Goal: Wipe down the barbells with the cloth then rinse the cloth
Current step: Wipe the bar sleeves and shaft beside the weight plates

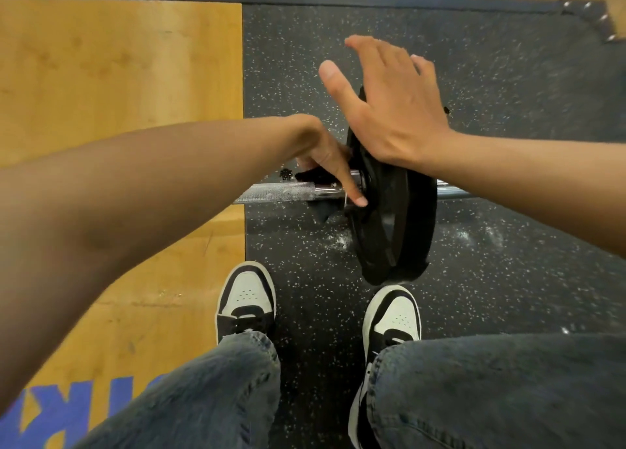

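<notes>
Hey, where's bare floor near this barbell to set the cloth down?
Free: the speckled mat right of the plate, below the bar, and the mat beyond the right hand. The wood at left is bare too. Crowded: by the shoes and where the left hand holds the cloth.

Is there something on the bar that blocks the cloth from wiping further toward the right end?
Yes. The black weight plate sits on the bar directly right of the cloth held by the left hand. The right hand rests open on the plate's top.

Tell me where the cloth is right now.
In the head view, the dark cloth is mid-frame, gripped by the left hand against the bar, just left of the weight plate.
</notes>
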Demonstrator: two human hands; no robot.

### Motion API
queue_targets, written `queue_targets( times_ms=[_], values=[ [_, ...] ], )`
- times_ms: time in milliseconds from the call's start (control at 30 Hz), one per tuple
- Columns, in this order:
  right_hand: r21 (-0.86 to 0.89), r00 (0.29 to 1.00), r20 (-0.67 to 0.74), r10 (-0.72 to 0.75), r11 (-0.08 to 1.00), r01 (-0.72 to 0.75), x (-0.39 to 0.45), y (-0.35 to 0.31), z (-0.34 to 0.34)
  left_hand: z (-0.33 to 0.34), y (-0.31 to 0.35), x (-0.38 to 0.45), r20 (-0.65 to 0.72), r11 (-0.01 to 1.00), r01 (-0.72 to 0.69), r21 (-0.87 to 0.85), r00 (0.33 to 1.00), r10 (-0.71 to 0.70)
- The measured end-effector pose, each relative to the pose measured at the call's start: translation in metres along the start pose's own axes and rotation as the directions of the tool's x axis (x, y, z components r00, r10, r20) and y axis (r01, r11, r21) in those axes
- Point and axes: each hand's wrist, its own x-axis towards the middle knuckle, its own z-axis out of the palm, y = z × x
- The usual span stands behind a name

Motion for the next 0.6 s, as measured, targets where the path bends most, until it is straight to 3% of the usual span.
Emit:
queue_targets(
  times_ms=[67, 167, 267, 333, 400, 467, 600],
  values=[
    [-0.008, 1.0, -0.005, -0.006, 1.0, 0.006, -0.003, 0.002, 0.0, 0.0, 0.0, -0.001, 0.058, 0.989, 0.055, -0.136, 0.997, -0.047],
    [-0.009, 1.0, -0.007, -0.01, 1.0, 0.01, -0.006, 0.005, -0.001, 0.006, -0.005, -0.003, 0.107, 0.988, 0.072, -0.136, 0.993, -0.058],
    [-0.008, 1.0, -0.02, -0.01, 1.0, 0.01, -0.007, 0.006, -0.001, 0.003, -0.004, -0.002, 0.071, 0.999, -0.002, 0.046, 0.997, -0.001],
    [-0.008, 1.0, -0.026, -0.013, 1.0, 0.013, -0.004, 0.005, -0.001, 0.002, -0.002, -0.004, 0.066, 0.967, -0.041, 0.252, 0.998, 0.025],
    [-0.004, 1.0, -0.028, -0.012, 1.0, 0.012, 0.0, 0.003, 0.001, 0.002, -0.003, 0.002, 0.033, 0.936, -0.045, 0.348, 0.999, 0.036],
    [-0.001, 0.999, -0.028, -0.02, 1.0, 0.02, 0.003, 0.003, 0.003, 0.002, -0.006, 0.009, -0.004, 0.945, -0.041, 0.323, 0.999, 0.044],
    [0.005, 1.0, -0.025, -0.014, 1.0, 0.014, 0.008, 0.003, 0.001, -0.002, -0.008, 0.01, 0.023, 0.997, 0.056, 0.047, 0.998, -0.057]
  ],
)
